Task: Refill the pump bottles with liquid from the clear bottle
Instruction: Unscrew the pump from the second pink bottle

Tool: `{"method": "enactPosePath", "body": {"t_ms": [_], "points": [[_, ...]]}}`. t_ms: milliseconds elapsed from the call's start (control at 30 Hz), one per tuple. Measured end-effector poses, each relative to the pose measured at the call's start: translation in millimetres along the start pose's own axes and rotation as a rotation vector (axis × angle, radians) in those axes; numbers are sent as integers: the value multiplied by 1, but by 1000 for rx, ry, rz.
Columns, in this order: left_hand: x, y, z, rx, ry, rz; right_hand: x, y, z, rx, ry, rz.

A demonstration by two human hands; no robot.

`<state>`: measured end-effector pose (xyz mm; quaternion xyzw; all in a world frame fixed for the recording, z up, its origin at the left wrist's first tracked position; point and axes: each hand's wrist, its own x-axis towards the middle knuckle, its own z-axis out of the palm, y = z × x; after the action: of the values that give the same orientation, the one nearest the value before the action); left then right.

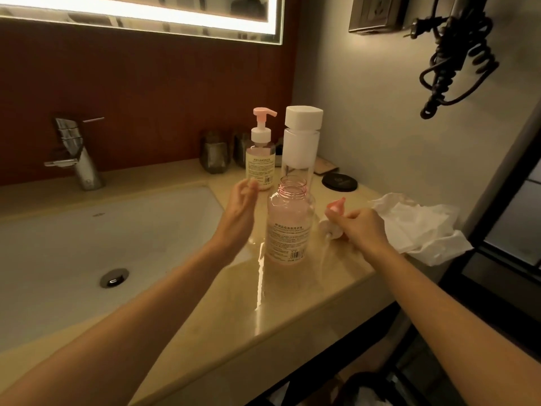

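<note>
Hiding and blurring: fingertips of the left hand (241, 200) are smearing into blur; print on the bottle labels is showing too small to read; one of the dark faceted glass tumblers (215, 152) is sitting partly behind a bottle.
Cropping: the lit wall mirror (146, 13) and the grey socket plate (377, 13) are running off the top edge.
Surface: a glossy beige stone tabletop (307, 288) is carrying everything and reflecting a bright streak; a white sunken basin (73, 244) with a chrome tap (77, 153) is lying to the left.
Room: a dark red-brown wall is backing the tap; a black hair dryer with coiled cord (456, 54) is hanging on the pale right wall.
Open bottle: a pink translucent plastic bottle with bare threaded neck (289, 227) is standing upright between both hands.
Right hand (363, 227): fingers are curling around a pink-and-white pump head (332, 218), gripping it tilted just right of the pink bottle.
Left hand: it is hovering open, fingers loose, just left of the bare neck and apart from it.
Clear bottle: a tall clear square bottle with white cap (300, 145) is standing capped directly behind the pink bottle, away from both hands.
Second pump bottle: a yellowish bottle with pink pump (261, 153) is standing beside the clear bottle, behind the left fingertips; contact is unclear.
Extras: a crumpled white tissue (421, 227) is lying right of the right hand; a black round disc (339, 181) is sitting further back.
</note>
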<state>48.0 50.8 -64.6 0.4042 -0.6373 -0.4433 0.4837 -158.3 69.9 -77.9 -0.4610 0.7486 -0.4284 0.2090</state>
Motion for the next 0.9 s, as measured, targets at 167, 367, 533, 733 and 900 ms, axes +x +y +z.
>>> {"method": "enactPosePath", "body": {"t_ms": [167, 367, 533, 733, 900], "points": [[43, -20, -10, 87, 116, -66, 1, -9, 1, -42, 78, -121], [93, -29, -3, 168, 202, -58, 15, -33, 12, 96, 119, -186], [140, -43, 0, 165, 270, -78, 29, -43, 19, 190, 76, -213], [179, -61, -1, 138, 171, -30, 39, -45, 27, 199, 46, -242], [188, -65, 5, 128, 223, -25, 41, -50, 27, 216, 27, -258]]}}
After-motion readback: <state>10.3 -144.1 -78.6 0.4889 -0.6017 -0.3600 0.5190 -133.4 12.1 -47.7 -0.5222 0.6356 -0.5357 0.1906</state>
